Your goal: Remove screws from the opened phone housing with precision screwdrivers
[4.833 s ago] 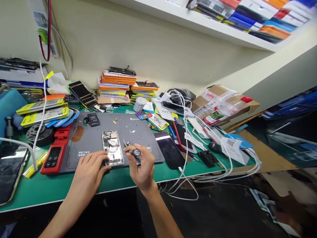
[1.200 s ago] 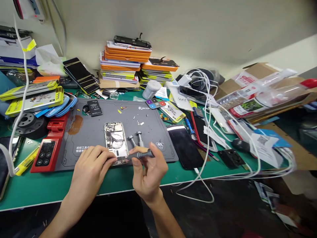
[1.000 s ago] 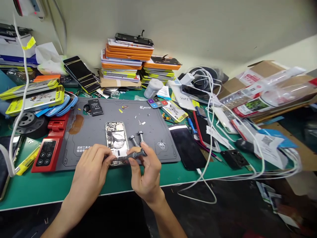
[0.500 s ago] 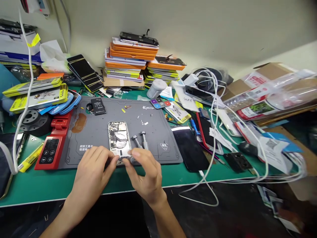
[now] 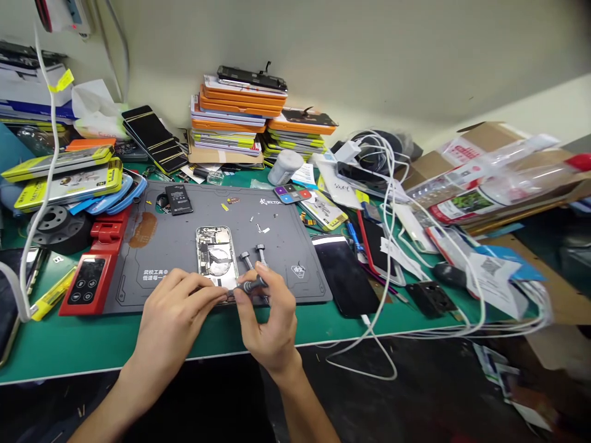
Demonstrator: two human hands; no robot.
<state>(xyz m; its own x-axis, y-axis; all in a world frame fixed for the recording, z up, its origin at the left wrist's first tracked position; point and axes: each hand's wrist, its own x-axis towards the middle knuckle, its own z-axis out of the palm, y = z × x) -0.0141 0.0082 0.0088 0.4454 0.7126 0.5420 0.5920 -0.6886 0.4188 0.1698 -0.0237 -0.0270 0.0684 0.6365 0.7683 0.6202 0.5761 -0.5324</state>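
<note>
An opened phone (image 5: 216,251) with its inner parts showing lies on the grey work mat (image 5: 286,246). My right hand (image 5: 271,326) grips a dark-handled screwdriver (image 5: 252,284) between thumb and fingers, tilted over the phone's near end. My left hand (image 5: 173,317) is closed at that same end, thumb and fingertips pinched close to the screwdriver's tip. What sits between those left fingertips is hidden. Two more screwdrivers lie just right of the phone, one with a grey cap (image 5: 244,255), the other with a similar cap (image 5: 260,248). A black battery (image 5: 179,199) rests farther back.
Left of the mat stands a red device with buttons (image 5: 85,286). A black-screened phone on a white cable (image 5: 345,277) lies at the right. Stacked orange boxes (image 5: 242,101) and a white jar (image 5: 285,167) stand behind. Small parts (image 5: 263,229) are scattered on the mat.
The screwdriver in my right hand has tilted up and shows more of its handle. My left fingertips have drawn closer to it. The whole view has shifted slightly.
</note>
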